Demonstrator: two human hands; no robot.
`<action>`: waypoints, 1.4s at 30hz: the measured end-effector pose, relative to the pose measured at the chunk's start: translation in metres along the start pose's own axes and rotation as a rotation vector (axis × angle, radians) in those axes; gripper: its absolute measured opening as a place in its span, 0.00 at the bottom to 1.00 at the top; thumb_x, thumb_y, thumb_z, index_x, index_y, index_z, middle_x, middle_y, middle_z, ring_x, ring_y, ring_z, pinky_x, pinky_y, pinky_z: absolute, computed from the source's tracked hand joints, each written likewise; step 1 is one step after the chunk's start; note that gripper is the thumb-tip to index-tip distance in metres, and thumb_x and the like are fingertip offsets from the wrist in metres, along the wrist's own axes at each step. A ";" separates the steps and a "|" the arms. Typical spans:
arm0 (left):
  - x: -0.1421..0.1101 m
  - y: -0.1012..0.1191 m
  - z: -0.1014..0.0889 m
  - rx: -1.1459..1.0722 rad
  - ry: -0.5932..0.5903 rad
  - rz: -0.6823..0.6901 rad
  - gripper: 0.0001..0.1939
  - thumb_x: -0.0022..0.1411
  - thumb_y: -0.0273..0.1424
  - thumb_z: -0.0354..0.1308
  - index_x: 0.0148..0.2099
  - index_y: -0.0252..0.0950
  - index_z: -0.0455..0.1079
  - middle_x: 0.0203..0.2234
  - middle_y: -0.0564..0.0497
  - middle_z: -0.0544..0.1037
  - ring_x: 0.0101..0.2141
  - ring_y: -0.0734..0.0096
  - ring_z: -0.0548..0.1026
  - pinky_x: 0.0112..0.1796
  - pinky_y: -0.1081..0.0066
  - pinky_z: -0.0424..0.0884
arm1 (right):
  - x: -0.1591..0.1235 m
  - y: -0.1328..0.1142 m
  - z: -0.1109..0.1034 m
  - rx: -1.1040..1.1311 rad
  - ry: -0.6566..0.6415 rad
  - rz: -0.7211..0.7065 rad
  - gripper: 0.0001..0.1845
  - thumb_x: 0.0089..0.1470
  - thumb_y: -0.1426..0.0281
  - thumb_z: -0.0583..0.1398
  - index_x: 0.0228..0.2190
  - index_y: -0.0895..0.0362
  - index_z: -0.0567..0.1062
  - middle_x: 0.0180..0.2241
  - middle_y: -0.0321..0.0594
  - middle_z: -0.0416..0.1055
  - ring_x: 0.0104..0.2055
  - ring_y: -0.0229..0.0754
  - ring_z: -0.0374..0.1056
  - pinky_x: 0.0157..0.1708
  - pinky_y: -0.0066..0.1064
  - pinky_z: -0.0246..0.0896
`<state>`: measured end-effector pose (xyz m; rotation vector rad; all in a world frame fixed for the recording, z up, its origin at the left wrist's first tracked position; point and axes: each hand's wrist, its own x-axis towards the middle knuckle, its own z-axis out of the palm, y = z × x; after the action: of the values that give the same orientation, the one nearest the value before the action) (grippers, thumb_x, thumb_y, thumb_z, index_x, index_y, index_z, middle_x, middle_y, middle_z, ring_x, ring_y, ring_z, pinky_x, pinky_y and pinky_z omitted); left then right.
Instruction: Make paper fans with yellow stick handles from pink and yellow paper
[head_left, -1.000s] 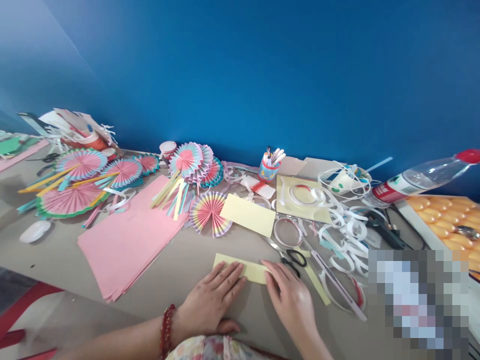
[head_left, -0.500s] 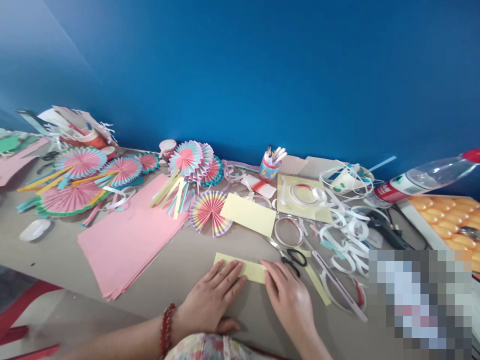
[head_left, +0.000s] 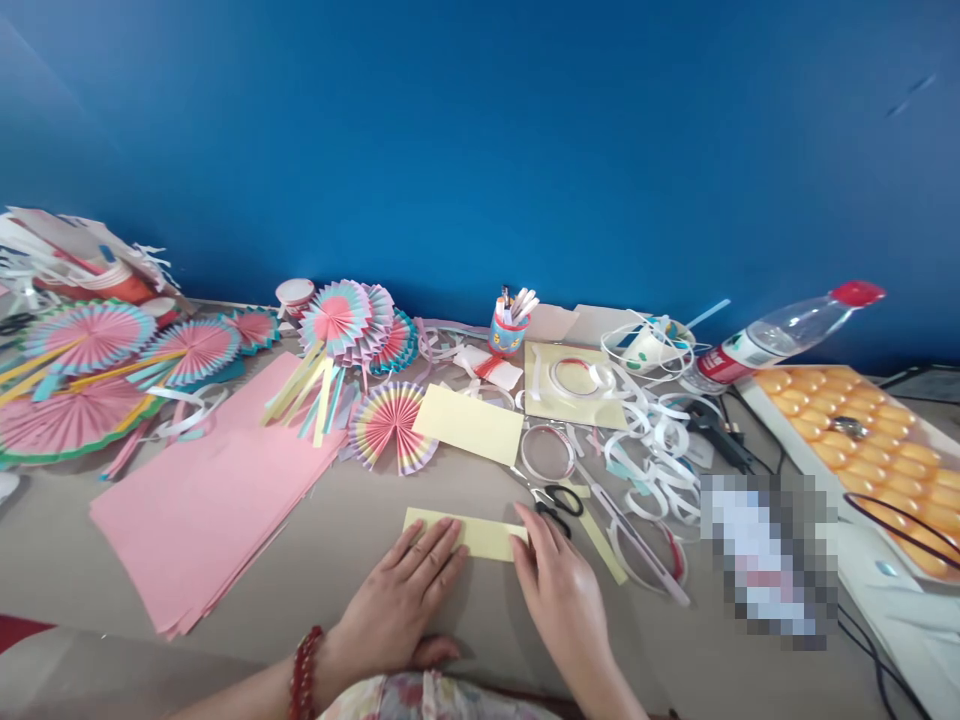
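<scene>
Yellow paper strip [head_left: 491, 540]: long axis left-right, both hands touching from near side. Left hand [head_left: 397, 592] flat, gripping nothing; right hand [head_left: 561, 592] half-curled at right end, can't tell if pinching.

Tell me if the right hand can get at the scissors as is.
Likely yes: the scissors lie right beside the right hand, with nothing seen covering their handles. It would probably just need to leave the yellow paper.

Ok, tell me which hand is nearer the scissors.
Right: the right hand is beside the black-handled scissors, near their handles; the left hand is farther off, leftward.
</scene>
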<state>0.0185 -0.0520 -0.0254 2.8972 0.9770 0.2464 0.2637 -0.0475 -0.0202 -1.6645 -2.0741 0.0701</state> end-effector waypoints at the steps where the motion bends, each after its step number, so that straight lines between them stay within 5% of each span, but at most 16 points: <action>1: 0.000 0.000 0.000 0.003 0.003 0.004 0.46 0.65 0.59 0.44 0.72 0.30 0.46 0.68 0.37 0.53 0.67 0.48 0.50 0.64 0.51 0.46 | -0.001 0.000 0.001 0.015 0.010 0.008 0.16 0.67 0.68 0.49 0.52 0.58 0.68 0.41 0.49 0.77 0.38 0.48 0.76 0.34 0.36 0.71; 24: 0.001 -0.002 -0.002 0.031 0.021 0.023 0.46 0.65 0.60 0.43 0.71 0.30 0.49 0.67 0.36 0.55 0.67 0.48 0.50 0.64 0.52 0.48 | -0.004 -0.005 0.004 -0.013 0.016 0.094 0.14 0.66 0.69 0.49 0.48 0.56 0.70 0.41 0.47 0.74 0.38 0.48 0.73 0.36 0.37 0.69; 28: 0.001 -0.001 -0.003 0.018 0.002 0.012 0.46 0.64 0.59 0.46 0.71 0.30 0.50 0.67 0.36 0.56 0.67 0.48 0.50 0.63 0.51 0.48 | -0.005 -0.007 -0.007 -0.096 0.006 -0.025 0.19 0.64 0.73 0.50 0.52 0.51 0.72 0.49 0.49 0.72 0.47 0.51 0.70 0.42 0.42 0.68; 33: 0.002 0.000 -0.004 -0.014 -0.041 0.000 0.47 0.63 0.60 0.47 0.71 0.30 0.50 0.67 0.36 0.56 0.67 0.48 0.50 0.63 0.51 0.49 | -0.009 -0.025 -0.017 -0.093 -0.158 -0.275 0.21 0.61 0.68 0.58 0.55 0.44 0.72 0.61 0.38 0.65 0.58 0.55 0.62 0.54 0.49 0.59; 38: 0.003 0.003 -0.008 -0.035 -0.131 -0.050 0.45 0.63 0.58 0.50 0.71 0.32 0.51 0.68 0.37 0.54 0.67 0.50 0.50 0.63 0.51 0.49 | -0.020 -0.021 -0.018 -0.148 -0.150 -0.260 0.20 0.62 0.64 0.58 0.55 0.43 0.72 0.64 0.33 0.61 0.62 0.53 0.57 0.62 0.50 0.45; 42: 0.003 0.004 -0.010 -0.024 -0.151 -0.060 0.44 0.63 0.56 0.52 0.70 0.33 0.52 0.68 0.39 0.53 0.67 0.51 0.50 0.64 0.51 0.45 | -0.032 0.001 -0.027 -0.237 -0.122 -0.239 0.20 0.64 0.66 0.55 0.57 0.44 0.71 0.63 0.32 0.62 0.63 0.51 0.57 0.61 0.48 0.47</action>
<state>0.0215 -0.0534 -0.0145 2.8112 1.0259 0.0349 0.2800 -0.0837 -0.0070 -1.5615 -2.4390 -0.1624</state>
